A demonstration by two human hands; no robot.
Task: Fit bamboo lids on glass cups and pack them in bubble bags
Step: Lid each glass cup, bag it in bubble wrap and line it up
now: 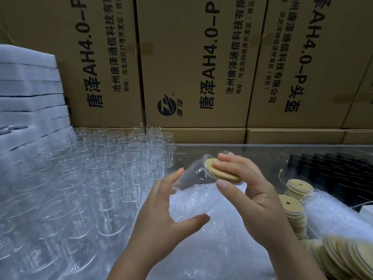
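Brown printed cardboard cartons (191,67) stand stacked in a wall along the far edge of the counter (252,151). At the left, a pile of white foam sheets (30,87) rises beside them. Rows of upright clear glass cups (101,168), all without lids, fill the left half of the counter from the cartons to the near edge.

At centre, one clear glass cup (191,176) is held above the surface, tilted, with its mouth up and to the right and its base down and to the left. The right hand (248,188) is clamped at the mouth: its fingers press a round tan bamboo lid (224,175) against the rim, and the thumb sits under the rim edge. The lid sits aslant against the rim rather than level in the opening.

The left hand (167,215) is spread, fingers straight and apart, thumb extended, just beside the cup's base. The glass blurs there, so contact between its fingertips and the base cannot be confirmed.

Below both hands lies a heap of clear bubble bags (201,239). To the right, loose stacks of bamboo lids with centre holes (292,207) lean against more bubble wrap. Behind them lies a black ridged item (333,164), not identifiable.
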